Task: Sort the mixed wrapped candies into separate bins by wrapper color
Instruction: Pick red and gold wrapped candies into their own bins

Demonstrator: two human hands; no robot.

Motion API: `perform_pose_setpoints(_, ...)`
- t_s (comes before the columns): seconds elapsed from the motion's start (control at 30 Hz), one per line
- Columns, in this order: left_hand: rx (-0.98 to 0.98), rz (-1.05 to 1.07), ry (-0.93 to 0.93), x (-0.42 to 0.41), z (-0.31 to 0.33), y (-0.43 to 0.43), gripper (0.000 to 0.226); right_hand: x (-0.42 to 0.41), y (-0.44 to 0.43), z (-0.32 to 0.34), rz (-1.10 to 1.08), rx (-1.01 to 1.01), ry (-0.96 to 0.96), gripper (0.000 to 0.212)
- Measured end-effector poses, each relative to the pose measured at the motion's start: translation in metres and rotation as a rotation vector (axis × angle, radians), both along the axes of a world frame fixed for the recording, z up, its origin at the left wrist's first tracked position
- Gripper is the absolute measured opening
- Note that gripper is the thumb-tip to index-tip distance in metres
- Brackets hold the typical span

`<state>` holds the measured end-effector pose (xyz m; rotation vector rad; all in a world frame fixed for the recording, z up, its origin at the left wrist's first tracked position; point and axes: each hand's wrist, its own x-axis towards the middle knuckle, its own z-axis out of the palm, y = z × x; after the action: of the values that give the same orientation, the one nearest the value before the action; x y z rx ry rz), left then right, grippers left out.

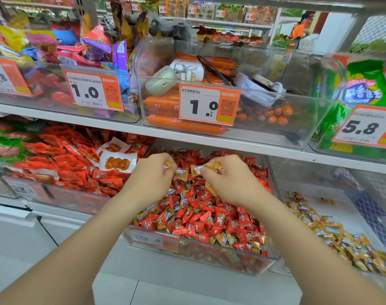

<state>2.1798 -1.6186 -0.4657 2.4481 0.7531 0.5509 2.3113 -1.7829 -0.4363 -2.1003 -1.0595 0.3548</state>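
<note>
A clear bin [209, 258] on the lower shelf holds a heap of red-wrapped candies [209, 214] mixed with gold-wrapped ones. Both my hands hover over its back half. My left hand [151, 175] pinches a gold candy [168, 165] at its fingertips. My right hand [228, 179] grips several gold candies [206, 167], which stick out to its left. Another gold candy [181, 173] lies on the heap between the hands. The clear bin to the right [319, 194] holds only gold-wrapped candies [332, 234], spread along its floor.
Left of the mixed bin stands a bin of red snack packets [66, 164]. The shelf above carries bins of sausages [185, 124], colourful packets [95, 49] and green bags [363, 89], each with orange price tags. A person in orange stands far back right [298, 29].
</note>
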Motion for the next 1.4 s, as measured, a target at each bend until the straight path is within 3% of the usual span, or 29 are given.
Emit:
perform_pose_setpoints(0.1,-0.203,-0.009,-0.044,-0.013,0.007,-0.019,0.017,-0.005,-0.040,0.010,0.038,0.054,0.382,0.036)
perform_pose_setpoints(0.2,-0.409,-0.044,-0.149,-0.017,0.021,-0.052,0.018,0.006,-0.080,0.021,0.001,0.139,0.644,0.025)
perform_pose_setpoints(0.33,-0.597,-0.149,-0.216,-0.007,0.038,-0.107,0.019,0.046,-0.135,0.020,-0.160,0.216,0.765,0.017)
perform_pose_setpoints(0.43,-0.596,-0.260,-0.182,0.012,0.045,-0.154,0.020,0.083,-0.174,-0.002,-0.388,0.221,0.678,0.016)
perform_pose_setpoints(0.53,-0.427,-0.385,-0.150,0.045,0.047,-0.201,0.019,0.114,-0.209,-0.029,-0.565,0.154,0.508,0.010)
perform_pose_setpoints(0.7,-0.219,-0.419,-0.030,0.128,0.023,-0.256,0.019,0.140,-0.260,-0.054,-0.531,-0.004,0.425,0.020)
perform_pose_setpoints(0.8,-0.349,-0.378,0.082,0.171,-0.004,-0.270,0.016,0.140,-0.282,-0.049,-0.450,-0.048,0.345,0.019)
perform_pose_setpoints(0.9,-0.613,-0.388,0.147,0.193,-0.025,-0.274,0.035,0.140,-0.293,-0.044,-0.416,-0.062,0.273,0.026)
perform_pose_setpoints(0.97,-0.667,-0.428,0.186,0.196,-0.024,-0.274,0.035,0.140,-0.294,-0.042,-0.402,-0.113,0.184,0.027)
perform_pose_setpoints(1.03,-0.587,-0.482,0.179,0.191,-0.016,-0.270,0.030,0.140,-0.292,-0.040,-0.397,-0.143,0.124,0.027)
perform_pose_setpoints(1.1,-0.364,-0.507,0.125,0.176,-0.005,-0.263,0.031,0.136,-0.283,-0.036,-0.379,-0.124,0.109,0.025)
perform_pose_setpoints(1.23,0.147,-0.495,-0.171,0.120,0.012,-0.237,0.023,0.104,-0.240,-0.021,-0.274,-0.041,0.014,0.027)
perform_pose_setpoints(1.3,0.263,-0.385,-0.214,0.092,0.018,-0.214,0.018,0.079,-0.211,-0.013,-0.212,-0.011,-0.040,0.029)
perform_pose_setpoints(1.4,0.282,-0.215,-0.101,0.059,0.012,-0.166,0.017,0.038,-0.164,-0.006,-0.113,0.030,-0.180,0.027)
